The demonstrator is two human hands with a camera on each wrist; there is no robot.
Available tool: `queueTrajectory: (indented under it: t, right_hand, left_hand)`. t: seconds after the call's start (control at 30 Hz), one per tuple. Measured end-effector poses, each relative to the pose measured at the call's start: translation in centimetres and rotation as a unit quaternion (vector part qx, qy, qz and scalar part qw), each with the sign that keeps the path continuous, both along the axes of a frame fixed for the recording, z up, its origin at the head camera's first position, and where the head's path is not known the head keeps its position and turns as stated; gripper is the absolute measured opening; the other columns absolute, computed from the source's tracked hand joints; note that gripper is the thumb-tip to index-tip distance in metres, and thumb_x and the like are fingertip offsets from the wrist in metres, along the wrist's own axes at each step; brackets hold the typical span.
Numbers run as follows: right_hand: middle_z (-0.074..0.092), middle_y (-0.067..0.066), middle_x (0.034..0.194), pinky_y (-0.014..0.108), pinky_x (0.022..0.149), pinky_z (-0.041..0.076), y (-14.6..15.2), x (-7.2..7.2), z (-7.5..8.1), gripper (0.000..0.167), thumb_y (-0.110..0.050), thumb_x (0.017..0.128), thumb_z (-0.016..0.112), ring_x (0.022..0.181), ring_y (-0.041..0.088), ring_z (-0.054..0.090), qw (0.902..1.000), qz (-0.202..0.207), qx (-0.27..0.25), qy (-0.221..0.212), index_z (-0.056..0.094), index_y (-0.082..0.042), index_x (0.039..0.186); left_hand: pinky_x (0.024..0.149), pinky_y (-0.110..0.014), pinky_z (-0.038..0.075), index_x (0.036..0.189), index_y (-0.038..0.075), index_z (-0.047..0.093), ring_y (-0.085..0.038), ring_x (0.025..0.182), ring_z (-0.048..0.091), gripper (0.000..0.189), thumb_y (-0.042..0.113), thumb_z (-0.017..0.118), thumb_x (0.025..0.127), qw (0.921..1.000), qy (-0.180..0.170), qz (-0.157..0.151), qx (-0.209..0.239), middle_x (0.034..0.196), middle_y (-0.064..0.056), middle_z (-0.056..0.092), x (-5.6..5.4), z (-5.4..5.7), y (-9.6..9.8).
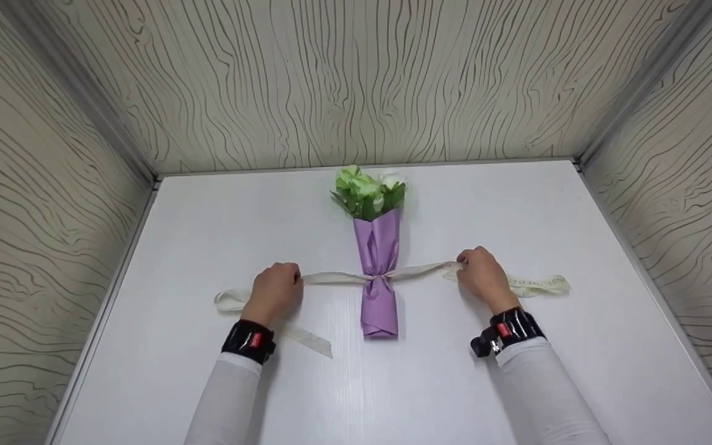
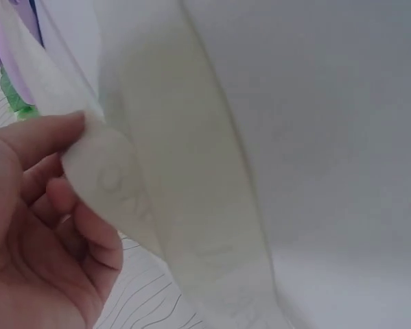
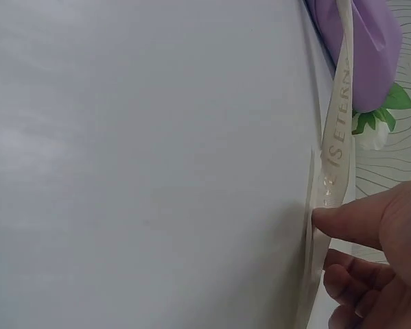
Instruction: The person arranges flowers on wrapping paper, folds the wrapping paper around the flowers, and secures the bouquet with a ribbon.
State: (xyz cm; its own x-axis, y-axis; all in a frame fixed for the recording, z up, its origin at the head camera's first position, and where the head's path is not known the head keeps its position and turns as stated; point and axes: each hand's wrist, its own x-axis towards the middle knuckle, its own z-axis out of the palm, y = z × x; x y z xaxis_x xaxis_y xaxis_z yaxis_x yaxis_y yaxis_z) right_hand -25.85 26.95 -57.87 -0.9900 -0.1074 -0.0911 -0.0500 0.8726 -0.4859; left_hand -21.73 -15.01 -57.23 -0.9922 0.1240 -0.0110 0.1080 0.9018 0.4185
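Note:
A bouquet of green and white flowers (image 1: 363,188) in purple wrapping paper (image 1: 379,309) lies upright in the head view, middle of the table. A cream ribbon (image 1: 337,279) with printed letters is tied round the paper's narrow waist, its two ends pulled out sideways. My left hand (image 1: 275,290) pinches the left end between thumb and fingers; beyond it the ribbon loops and trails toward me. My right hand (image 1: 483,277) pinches the right end, with more ribbon (image 1: 538,285) folded past the wrist. In the right wrist view, lettering shows on the ribbon (image 3: 339,130) above the thumb.
The white table (image 1: 430,383) is bounded at the back by a wood-grain patterned panel (image 1: 356,80), with similar panels on the left (image 1: 16,216) and right (image 1: 683,185). Black wrist bands (image 1: 250,341) sit on both wrists.

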Motion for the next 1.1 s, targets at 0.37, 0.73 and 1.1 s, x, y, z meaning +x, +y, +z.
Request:
queueTrajectory:
  t: [0.37,0.73,1.1]
  right_hand:
    - [0.059,0.024,0.106,0.052,0.091,0.045,0.0,-0.2,-0.3,0.026,0.001,0.083,0.063,0.101,0.042,0.057,0.9999,-0.005,-0.015,-0.001,0.066,0.007,0.108]
    - [0.059,0.022,0.097,0.051,0.087,0.046,0.1,-0.2,-0.5,0.024,0.002,0.081,0.064,0.094,0.039,0.057,0.9995,-0.009,-0.025,0.015,0.066,0.008,0.104]
    - [0.057,0.019,0.096,0.048,0.084,0.046,0.2,-0.2,-0.6,0.025,0.001,0.082,0.062,0.091,0.035,0.057,0.9994,-0.009,-0.034,0.001,0.066,0.008,0.106]
  left_hand:
    - [0.049,-0.029,0.047,0.114,0.001,0.060,-0.015,0.052,0.058,0.018,0.006,0.055,0.097,0.9536,0.031,0.063,0.293,0.067,-0.005,0.058,-1.7,0.6,2.3]
    - [0.061,-0.025,0.048,0.112,0.000,0.067,-0.018,0.069,0.062,0.023,0.011,0.049,0.102,0.9136,0.067,0.053,0.398,0.077,-0.010,0.067,-2.0,0.5,5.6]
    - [0.058,-0.028,0.045,0.097,0.007,0.061,-0.015,0.067,0.057,0.016,0.008,0.073,0.086,0.8994,0.172,0.134,0.379,0.075,-0.002,0.062,-2.1,0.4,7.5]
